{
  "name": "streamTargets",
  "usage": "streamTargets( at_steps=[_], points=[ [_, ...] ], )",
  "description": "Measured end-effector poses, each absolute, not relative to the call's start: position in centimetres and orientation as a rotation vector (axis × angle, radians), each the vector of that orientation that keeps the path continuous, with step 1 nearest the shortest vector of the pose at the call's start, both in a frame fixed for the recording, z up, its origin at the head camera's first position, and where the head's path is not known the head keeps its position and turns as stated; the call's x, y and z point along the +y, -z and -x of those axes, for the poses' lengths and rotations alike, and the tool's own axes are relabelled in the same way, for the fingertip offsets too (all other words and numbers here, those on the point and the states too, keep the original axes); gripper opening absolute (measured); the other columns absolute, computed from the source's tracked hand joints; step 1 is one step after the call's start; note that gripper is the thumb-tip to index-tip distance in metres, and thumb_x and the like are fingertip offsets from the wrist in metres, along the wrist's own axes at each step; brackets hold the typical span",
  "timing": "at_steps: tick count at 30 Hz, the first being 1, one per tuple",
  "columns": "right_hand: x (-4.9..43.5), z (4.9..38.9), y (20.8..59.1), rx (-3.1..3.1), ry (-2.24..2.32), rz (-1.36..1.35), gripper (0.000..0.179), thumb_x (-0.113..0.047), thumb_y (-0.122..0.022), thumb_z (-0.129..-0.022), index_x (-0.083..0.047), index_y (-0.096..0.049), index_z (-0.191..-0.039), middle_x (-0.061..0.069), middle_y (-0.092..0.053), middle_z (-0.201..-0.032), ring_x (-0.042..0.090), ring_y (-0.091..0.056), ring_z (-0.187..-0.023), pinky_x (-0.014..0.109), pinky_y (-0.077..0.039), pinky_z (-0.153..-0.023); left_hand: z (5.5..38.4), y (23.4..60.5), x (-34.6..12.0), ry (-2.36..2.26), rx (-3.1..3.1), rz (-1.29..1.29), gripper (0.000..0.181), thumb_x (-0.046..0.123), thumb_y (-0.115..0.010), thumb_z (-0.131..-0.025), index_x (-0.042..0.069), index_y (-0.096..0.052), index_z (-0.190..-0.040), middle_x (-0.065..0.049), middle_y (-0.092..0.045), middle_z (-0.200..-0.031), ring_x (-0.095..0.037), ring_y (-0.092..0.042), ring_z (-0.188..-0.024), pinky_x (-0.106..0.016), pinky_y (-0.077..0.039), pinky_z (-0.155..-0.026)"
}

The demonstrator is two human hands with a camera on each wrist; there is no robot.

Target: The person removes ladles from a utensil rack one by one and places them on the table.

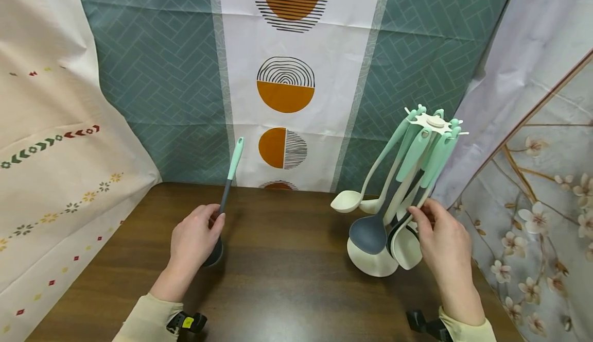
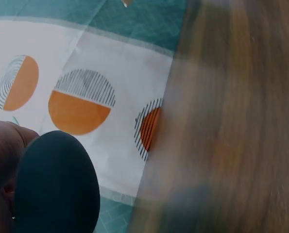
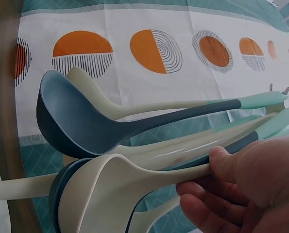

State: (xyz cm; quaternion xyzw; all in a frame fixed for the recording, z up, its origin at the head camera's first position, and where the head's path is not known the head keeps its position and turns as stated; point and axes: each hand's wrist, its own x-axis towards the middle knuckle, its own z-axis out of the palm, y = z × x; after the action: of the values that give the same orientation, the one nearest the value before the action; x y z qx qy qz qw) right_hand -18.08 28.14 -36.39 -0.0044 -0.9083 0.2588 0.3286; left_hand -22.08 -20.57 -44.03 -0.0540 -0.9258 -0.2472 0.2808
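On the left, my left hand (image 1: 194, 236) grips a dark grey spoon (image 1: 226, 195) by its stem, mint handle pointing up and head low over the table. Its rounded dark head fills the lower left of the left wrist view. To the right stands a utensil rack (image 1: 372, 259) with a white base, hung with several mint-handled utensils. My right hand (image 1: 442, 239) pinches the stem of a cream ladle (image 3: 105, 194) between thumb and fingers. That ladle hangs among the others, partly in front of another dark utensil. Left of it hangs a dark grey ladle (image 1: 368, 234).
Cream spoons or ladles (image 1: 347, 201) stick out on the rack's left side. The brown wooden table (image 1: 287, 275) stretches between the hands. Patterned curtains (image 1: 153, 74) hang behind it and along both sides.
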Motion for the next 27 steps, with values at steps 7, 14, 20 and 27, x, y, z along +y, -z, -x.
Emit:
streamTargets(
  at_steps=[7,14,20,27],
  points=[
    [28.1,18.1,36.4,-2.371,-0.675,0.022,0.016,-0.021,-0.075,-0.108,-0.005,-0.073,-0.110,0.014,-0.076,-0.092,0.033,-0.065,-0.075,0.049,-0.044,-0.069,22.6,44.6,-22.2,0.624,-2.502,0.117,0.017,0.011,-0.077,-0.102,-0.001,-0.077,-0.114,-0.011,-0.071,-0.092,-0.022,-0.058,-0.065,-0.037,-0.047,-0.053],
    [28.0,18.1,36.4,-2.376,-0.670,0.018,0.017,-0.021,-0.076,-0.108,-0.005,-0.073,-0.111,0.013,-0.076,-0.092,0.032,-0.064,-0.073,0.049,-0.044,-0.067,22.5,45.2,-24.1,0.611,-2.566,0.055,0.018,0.012,-0.077,-0.102,-0.001,-0.077,-0.115,-0.012,-0.072,-0.095,-0.024,-0.057,-0.067,-0.039,-0.048,-0.055],
    [28.1,18.2,36.5,-2.390,-0.670,0.011,0.019,-0.023,-0.074,-0.109,-0.006,-0.074,-0.114,0.012,-0.077,-0.094,0.031,-0.067,-0.075,0.047,-0.045,-0.066,22.6,45.7,-25.1,0.601,-2.605,0.053,0.017,0.013,-0.077,-0.102,0.000,-0.076,-0.113,-0.009,-0.070,-0.091,-0.022,-0.056,-0.066,-0.038,-0.045,-0.055],
    [28.1,18.2,36.6,-2.368,-0.669,-0.013,0.018,-0.021,-0.075,-0.108,-0.005,-0.074,-0.116,0.013,-0.078,-0.096,0.032,-0.068,-0.076,0.048,-0.046,-0.066,22.7,45.9,-26.0,0.586,-2.641,0.059,0.018,0.014,-0.075,-0.103,-0.001,-0.076,-0.113,-0.008,-0.070,-0.089,-0.022,-0.057,-0.066,-0.040,-0.047,-0.054]
  ],
)
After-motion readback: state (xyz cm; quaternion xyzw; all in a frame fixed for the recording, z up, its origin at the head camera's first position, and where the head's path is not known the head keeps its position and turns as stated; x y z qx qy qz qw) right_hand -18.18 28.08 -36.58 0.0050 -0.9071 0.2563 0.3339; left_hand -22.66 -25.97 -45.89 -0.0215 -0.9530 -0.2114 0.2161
